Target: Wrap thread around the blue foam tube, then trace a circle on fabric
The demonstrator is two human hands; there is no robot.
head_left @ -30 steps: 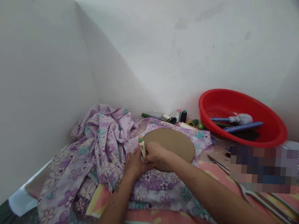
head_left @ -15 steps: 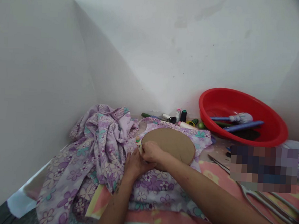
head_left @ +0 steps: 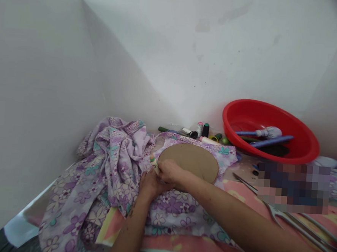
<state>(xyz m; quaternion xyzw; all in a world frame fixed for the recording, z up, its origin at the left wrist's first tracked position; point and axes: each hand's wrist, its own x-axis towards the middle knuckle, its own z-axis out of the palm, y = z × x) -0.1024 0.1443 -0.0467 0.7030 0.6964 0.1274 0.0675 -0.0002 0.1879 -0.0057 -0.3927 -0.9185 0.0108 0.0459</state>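
Observation:
My right hand (head_left: 171, 172) is closed around a cream pen (head_left: 154, 164) with a greenish band near its top end. The pen leans at the left edge of a brown oval cardboard template (head_left: 193, 161); its lower tip is hidden by my fingers. Close beside it, my left hand (head_left: 149, 185) rests with fingers extended on the cloth and the template's lower left edge. The template lies flat on purple floral fabric (head_left: 171, 210), which is spread in front of me and bunched into a heap on the left.
At the right stands a red basin (head_left: 269, 158) holding a brush and a blue stick-like thing. Thread spools (head_left: 205, 129) sit along the wall. Large scissors (head_left: 274, 212) lie on a pink-orange cloth (head_left: 233, 190). A blurred patch covers something beside them.
The pen has tilted slightly and shifted a little left and down along the template's edge with my right hand. My left hand stays almost in place; the view has moved slightly.

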